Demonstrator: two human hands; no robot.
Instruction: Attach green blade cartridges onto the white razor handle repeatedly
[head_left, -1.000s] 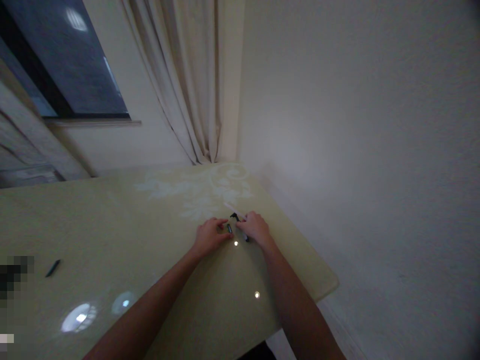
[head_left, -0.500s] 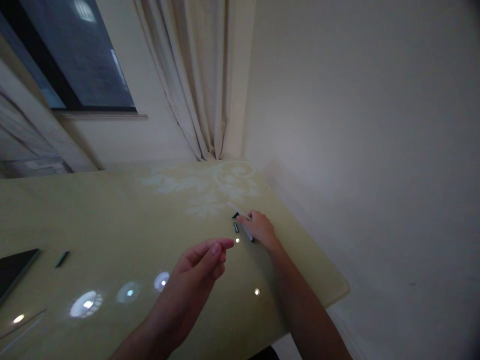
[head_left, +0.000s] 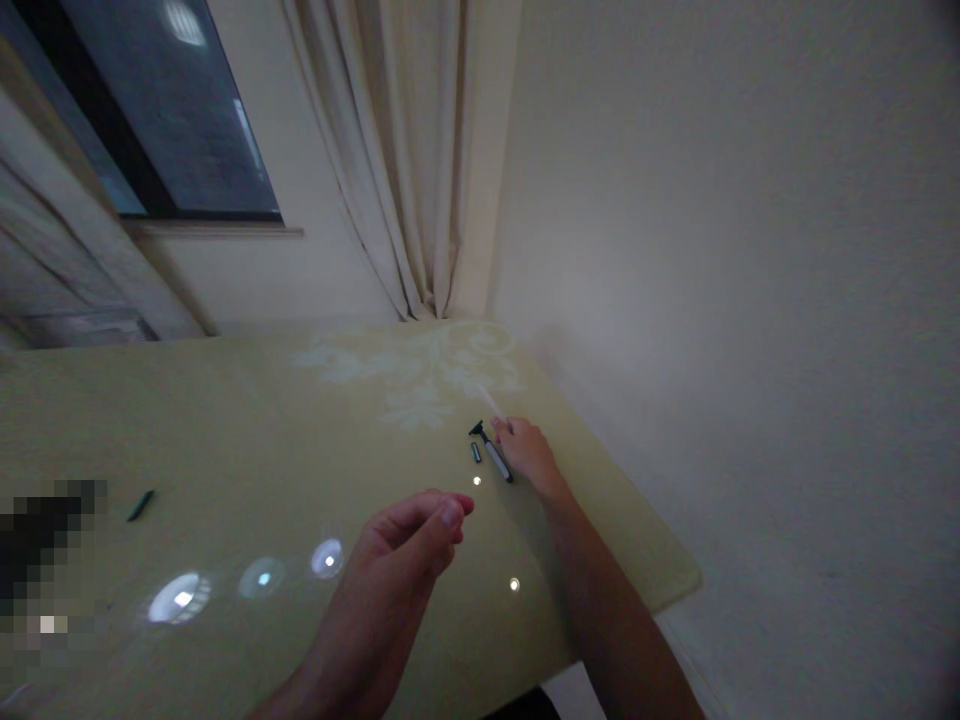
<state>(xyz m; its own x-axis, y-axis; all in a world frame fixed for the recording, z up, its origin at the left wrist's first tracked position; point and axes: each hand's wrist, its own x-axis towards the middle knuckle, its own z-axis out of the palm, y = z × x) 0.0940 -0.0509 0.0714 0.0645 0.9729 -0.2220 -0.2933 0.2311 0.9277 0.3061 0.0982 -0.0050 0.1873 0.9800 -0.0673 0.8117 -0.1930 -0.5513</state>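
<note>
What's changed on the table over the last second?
The left hand has drawn back toward the person, away from the small dark cylinder. The right hand has come off the razor, uncovering its handle, and shifted the white stick away from it, up and right in view. The cylinder, razor and dark green object look unmoved.

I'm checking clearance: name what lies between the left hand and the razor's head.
In the head view, a small dark cylinder and, nearer the left hand, a light reflection.
</note>
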